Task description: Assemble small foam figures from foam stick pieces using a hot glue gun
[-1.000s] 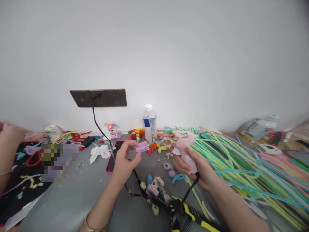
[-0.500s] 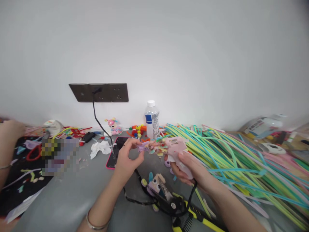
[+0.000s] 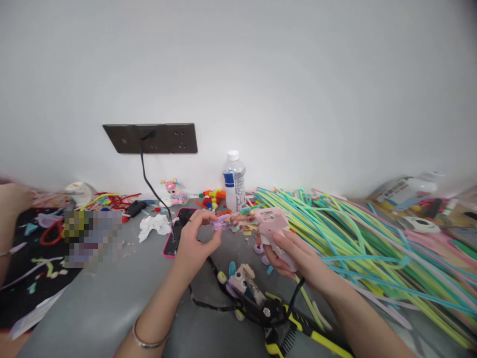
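My right hand [image 3: 286, 251] is wrapped round the grip of a pale pink glue gun [image 3: 271, 222], its front pointing left. My left hand [image 3: 200, 239] pinches a small purple fuzzy piece [image 3: 221, 223] between thumb and fingers, close to the gun's front end. Colourful scraps around the nozzle hide whether the two touch. Below my hands lies a small fuzzy figure [image 3: 240, 281] with googly eyes. Black and yellow pliers [image 3: 267, 312] lie against it, their jaws over part of it. The gun's black cord [image 3: 297, 298] loops down across the pliers.
A bottle [image 3: 234, 186] with a white cap stands by the wall. Many pipe cleaners [image 3: 357, 248] cover the right side. A pink-edged phone [image 3: 169, 247], crumpled tissue [image 3: 153, 226] and a finished-looking fuzzy doll [image 3: 175, 192] are left of centre. Another person's arm [image 3: 11, 214] reaches in at far left.
The glue gun has tipped slightly, showing more of its top, and shifted a little left. My left hand keeps its pinch on the purple piece. The whole view has moved slightly.
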Demonstrator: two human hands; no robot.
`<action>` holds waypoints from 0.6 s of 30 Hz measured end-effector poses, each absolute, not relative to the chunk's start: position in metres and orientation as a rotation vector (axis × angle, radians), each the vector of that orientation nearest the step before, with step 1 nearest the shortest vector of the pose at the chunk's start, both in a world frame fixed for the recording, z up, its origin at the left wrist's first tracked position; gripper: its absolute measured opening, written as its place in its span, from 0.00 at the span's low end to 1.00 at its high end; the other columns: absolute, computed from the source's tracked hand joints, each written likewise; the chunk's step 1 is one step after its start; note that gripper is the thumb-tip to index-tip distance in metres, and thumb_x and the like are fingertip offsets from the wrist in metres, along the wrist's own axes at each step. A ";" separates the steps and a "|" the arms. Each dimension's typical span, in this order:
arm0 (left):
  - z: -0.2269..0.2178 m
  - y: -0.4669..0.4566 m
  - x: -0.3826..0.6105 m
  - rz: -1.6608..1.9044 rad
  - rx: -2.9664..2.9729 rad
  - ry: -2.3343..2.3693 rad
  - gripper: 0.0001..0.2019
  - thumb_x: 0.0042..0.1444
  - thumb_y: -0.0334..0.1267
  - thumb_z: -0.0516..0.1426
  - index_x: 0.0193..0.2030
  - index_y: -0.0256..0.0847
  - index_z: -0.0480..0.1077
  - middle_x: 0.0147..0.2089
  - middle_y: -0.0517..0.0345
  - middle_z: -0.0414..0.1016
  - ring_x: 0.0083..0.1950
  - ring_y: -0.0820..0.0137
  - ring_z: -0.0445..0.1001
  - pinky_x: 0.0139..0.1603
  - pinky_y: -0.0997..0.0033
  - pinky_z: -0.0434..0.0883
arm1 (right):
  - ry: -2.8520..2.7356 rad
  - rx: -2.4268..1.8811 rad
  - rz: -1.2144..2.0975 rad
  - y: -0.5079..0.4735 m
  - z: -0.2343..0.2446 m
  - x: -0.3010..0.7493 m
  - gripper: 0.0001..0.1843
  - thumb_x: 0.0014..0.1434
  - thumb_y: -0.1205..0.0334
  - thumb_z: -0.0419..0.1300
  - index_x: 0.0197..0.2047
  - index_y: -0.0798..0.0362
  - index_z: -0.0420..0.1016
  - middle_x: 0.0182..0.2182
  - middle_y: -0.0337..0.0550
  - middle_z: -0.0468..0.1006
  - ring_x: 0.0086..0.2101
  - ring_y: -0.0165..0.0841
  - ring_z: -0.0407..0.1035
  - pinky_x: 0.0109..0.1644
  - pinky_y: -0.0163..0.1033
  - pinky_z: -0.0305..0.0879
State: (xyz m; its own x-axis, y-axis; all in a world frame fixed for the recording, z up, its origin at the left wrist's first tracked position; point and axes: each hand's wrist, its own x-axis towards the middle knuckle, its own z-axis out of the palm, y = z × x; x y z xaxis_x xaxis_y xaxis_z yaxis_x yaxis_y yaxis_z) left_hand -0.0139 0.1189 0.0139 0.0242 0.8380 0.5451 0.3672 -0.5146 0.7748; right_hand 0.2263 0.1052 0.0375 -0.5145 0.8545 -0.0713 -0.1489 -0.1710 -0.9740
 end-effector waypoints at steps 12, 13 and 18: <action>0.013 0.119 -0.015 1.541 1.817 1.261 0.09 0.55 0.28 0.59 0.42 0.44 0.70 0.41 0.58 0.73 0.43 0.68 0.74 0.47 0.70 0.69 | -1.372 -0.863 1.767 0.103 0.036 0.229 0.29 0.60 0.32 0.59 0.35 0.53 0.72 0.15 0.30 0.59 0.15 0.22 0.46 0.17 0.33 0.43; 0.012 0.119 -0.015 1.536 1.815 1.257 0.09 0.56 0.29 0.59 0.42 0.44 0.70 0.41 0.58 0.73 0.44 0.68 0.74 0.48 0.69 0.69 | -1.377 -0.864 1.778 0.102 0.036 0.228 0.28 0.60 0.32 0.59 0.35 0.53 0.72 0.16 0.30 0.59 0.15 0.23 0.46 0.17 0.33 0.44; 0.009 0.120 -0.015 1.550 1.811 1.228 0.10 0.55 0.29 0.59 0.43 0.45 0.70 0.42 0.58 0.74 0.44 0.68 0.74 0.48 0.68 0.69 | -1.382 -0.899 1.777 0.100 0.035 0.227 0.27 0.60 0.33 0.60 0.34 0.52 0.72 0.17 0.31 0.61 0.15 0.23 0.48 0.18 0.33 0.45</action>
State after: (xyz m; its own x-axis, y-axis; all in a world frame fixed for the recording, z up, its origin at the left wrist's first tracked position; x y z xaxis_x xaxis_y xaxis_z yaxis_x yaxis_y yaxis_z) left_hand -0.0149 0.1199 0.0088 -0.0310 0.8431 0.5369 0.3300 -0.4985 0.8017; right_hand 0.2272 0.1001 0.0353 -0.5127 0.8525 -0.1016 -0.1113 -0.1834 -0.9767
